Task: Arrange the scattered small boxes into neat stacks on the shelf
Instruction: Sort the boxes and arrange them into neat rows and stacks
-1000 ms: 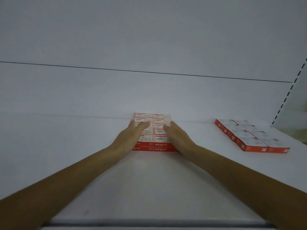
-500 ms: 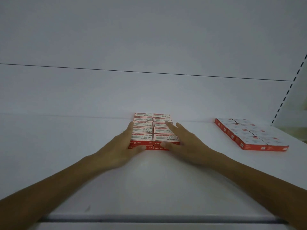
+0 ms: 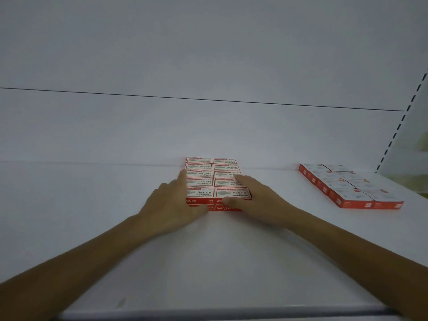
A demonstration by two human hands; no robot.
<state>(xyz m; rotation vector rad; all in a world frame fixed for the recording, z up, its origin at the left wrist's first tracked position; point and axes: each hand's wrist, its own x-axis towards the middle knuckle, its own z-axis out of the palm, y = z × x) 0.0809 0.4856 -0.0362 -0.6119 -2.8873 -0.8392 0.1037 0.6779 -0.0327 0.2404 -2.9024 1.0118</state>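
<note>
The red-and-white boxes (image 3: 209,181) form a tidy two-column block (two layers at the front) at the back of the shelf (image 3: 208,262). The left hand (image 3: 171,205) and right hand (image 3: 261,202) flank it, fingers straight, thumbs pressing its front.

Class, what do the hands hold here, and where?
Nothing is gripped: the left hand presses the left side of the box stack, the right hand its front right corner.

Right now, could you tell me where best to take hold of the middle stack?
Its two long sides: left hand from the left, right hand from the right, thumbs on the front face. The stack is separate boxes in two columns, so inward pressure should hold them together.
</note>
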